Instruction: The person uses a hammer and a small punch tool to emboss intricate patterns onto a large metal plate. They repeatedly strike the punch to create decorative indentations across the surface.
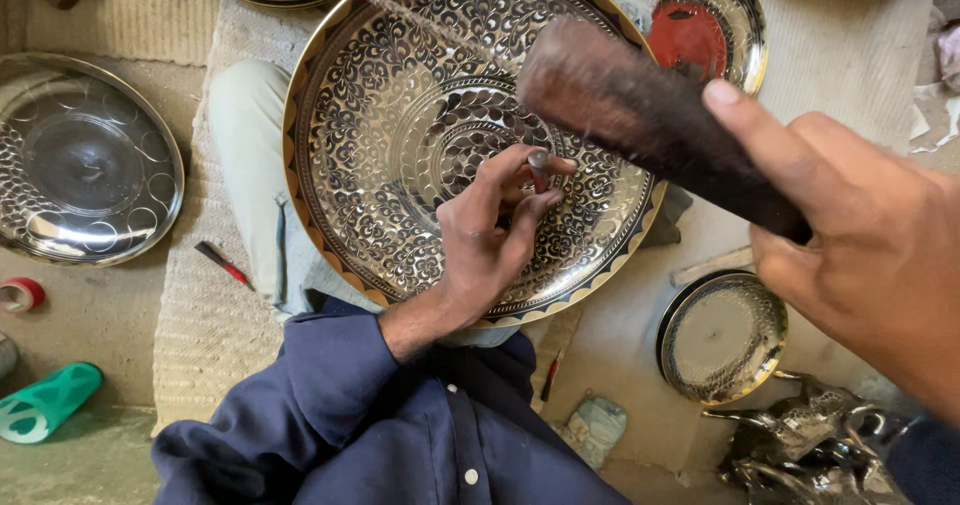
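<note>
right hand [870,255] grips 1 mallet [650,115]; 1 engraved plate [400,145].

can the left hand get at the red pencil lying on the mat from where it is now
Probably yes. The left hand rests on the big engraved plate, pinching a small tool, and the red pencil lies uncovered on the woven mat just left of the knee, though the fingers are occupied.

Your left hand [490,235] curled inward, thumb and fingertips [540,161] pinched together, blue-sleeved forearm below the grip. Your right hand [860,235] clenched, thumb extended forward above its grip.
</note>
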